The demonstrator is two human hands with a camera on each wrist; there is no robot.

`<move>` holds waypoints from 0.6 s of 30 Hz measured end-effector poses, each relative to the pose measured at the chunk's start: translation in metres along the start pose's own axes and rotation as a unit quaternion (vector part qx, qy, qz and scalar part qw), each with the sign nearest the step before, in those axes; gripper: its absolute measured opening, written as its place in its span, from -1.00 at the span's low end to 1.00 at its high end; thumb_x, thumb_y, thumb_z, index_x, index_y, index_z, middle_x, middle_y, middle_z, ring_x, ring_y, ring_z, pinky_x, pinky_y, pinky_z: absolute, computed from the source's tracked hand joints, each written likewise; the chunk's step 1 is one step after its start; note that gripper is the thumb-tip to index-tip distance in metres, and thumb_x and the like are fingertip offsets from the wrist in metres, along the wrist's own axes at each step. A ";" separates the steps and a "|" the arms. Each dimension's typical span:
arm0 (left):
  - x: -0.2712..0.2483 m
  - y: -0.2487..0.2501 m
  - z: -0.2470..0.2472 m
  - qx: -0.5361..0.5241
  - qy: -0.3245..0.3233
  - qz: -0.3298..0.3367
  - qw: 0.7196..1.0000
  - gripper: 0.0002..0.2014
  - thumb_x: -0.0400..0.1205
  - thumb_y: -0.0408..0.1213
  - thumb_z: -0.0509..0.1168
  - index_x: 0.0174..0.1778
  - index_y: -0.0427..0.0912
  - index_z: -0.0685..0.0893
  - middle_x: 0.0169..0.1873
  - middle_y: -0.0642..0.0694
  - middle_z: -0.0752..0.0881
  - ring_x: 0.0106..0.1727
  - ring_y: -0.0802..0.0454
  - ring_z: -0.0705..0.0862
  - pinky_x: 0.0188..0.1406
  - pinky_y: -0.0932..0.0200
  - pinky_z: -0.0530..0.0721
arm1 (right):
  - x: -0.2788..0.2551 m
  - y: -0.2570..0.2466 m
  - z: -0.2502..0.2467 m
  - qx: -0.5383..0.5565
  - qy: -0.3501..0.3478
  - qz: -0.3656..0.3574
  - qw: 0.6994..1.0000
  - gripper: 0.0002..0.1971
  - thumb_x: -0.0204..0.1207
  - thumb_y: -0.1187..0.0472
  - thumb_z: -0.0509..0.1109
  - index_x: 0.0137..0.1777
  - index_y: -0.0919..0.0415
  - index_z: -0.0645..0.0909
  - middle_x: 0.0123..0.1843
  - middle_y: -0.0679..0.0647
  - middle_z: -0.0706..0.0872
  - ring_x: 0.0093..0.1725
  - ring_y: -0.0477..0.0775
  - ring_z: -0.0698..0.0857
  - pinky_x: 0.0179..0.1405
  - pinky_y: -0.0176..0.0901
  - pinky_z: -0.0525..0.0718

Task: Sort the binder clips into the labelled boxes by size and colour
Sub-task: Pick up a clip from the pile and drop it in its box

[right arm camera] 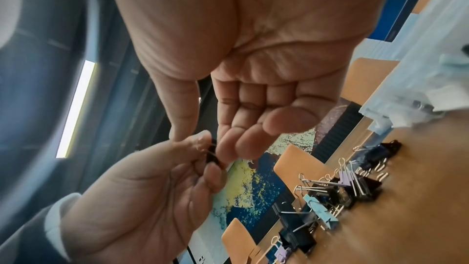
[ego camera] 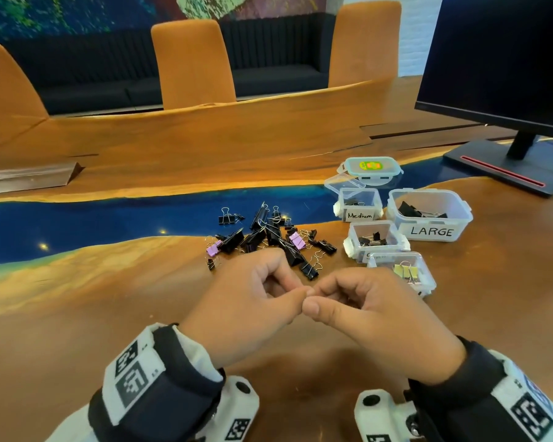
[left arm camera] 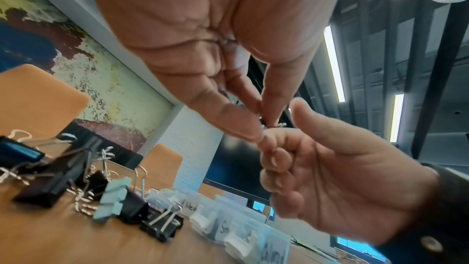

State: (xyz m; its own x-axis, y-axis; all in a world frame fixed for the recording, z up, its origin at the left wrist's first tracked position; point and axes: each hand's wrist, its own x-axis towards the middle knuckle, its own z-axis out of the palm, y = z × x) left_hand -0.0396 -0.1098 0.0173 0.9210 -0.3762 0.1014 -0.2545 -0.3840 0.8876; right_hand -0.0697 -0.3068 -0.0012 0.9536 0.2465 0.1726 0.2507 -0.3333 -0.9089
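Note:
My left hand (ego camera: 297, 288) and right hand (ego camera: 315, 298) meet fingertip to fingertip above the near table, and together they pinch a small black binder clip (right arm camera: 212, 155). The head view hides that clip behind my fingers. In the left wrist view only its wire (left arm camera: 272, 124) shows between the fingertips. Just beyond my hands lies a pile of clips (ego camera: 268, 237), mostly black with a few lilac ones. To the right stand the open boxes: Medium (ego camera: 359, 215), LARGE (ego camera: 431, 231), a small-clip box (ego camera: 356, 250), and a box (ego camera: 428, 279) holding a yellow clip.
A lidded container (ego camera: 369, 169) and a loose clear lid (ego camera: 344, 181) sit behind the boxes. A monitor (ego camera: 508, 59) on its stand fills the far right. Orange chairs (ego camera: 192, 62) line the table's far side.

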 end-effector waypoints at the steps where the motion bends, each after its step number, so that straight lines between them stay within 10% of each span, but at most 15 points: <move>1: -0.001 -0.001 0.002 -0.014 0.003 -0.002 1.000 -0.81 0.54 -0.23 0.57 -0.32 -0.05 0.69 -0.27 -0.05 0.82 -0.27 -0.08 0.79 -0.23 -0.22 0.82 | 0.000 0.001 -0.001 -0.001 0.001 0.004 1.000 -0.88 0.48 -0.01 0.54 -0.06 -0.04 0.82 -0.26 0.03 0.81 -0.28 0.03 0.72 -0.24 -0.09 0.70; 12: -0.006 -0.002 -0.001 -0.187 -0.041 -0.058 0.980 -0.78 0.43 -0.29 0.50 -0.21 -0.33 0.63 -0.22 -0.27 0.82 -0.23 -0.05 0.83 -0.33 0.21 0.77 | -0.001 0.002 -0.006 -0.030 -0.033 0.010 0.999 -0.84 0.61 0.25 0.45 -0.14 -0.01 0.76 -0.24 -0.05 0.80 -0.24 -0.12 0.72 -0.19 -0.33 0.67; 18: -0.006 -0.001 -0.003 -0.163 -0.027 -0.012 0.986 -0.84 0.48 -0.23 0.56 -0.30 -0.08 0.69 -0.22 -0.17 0.82 -0.25 -0.06 0.80 -0.28 0.10 0.78 | -0.002 0.000 -0.004 -0.028 0.027 -0.008 0.999 -0.99 0.55 0.12 0.51 -0.09 -0.03 0.75 -0.23 -0.03 0.77 -0.21 -0.01 0.73 -0.19 -0.20 0.72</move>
State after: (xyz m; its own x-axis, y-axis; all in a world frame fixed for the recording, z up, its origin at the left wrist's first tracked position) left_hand -0.0439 -0.1047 0.0167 0.9067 -0.4173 0.0618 -0.1159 -0.1056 0.9876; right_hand -0.0711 -0.3112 -0.0003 0.9568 0.2034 0.2077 0.2728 -0.3811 -0.8834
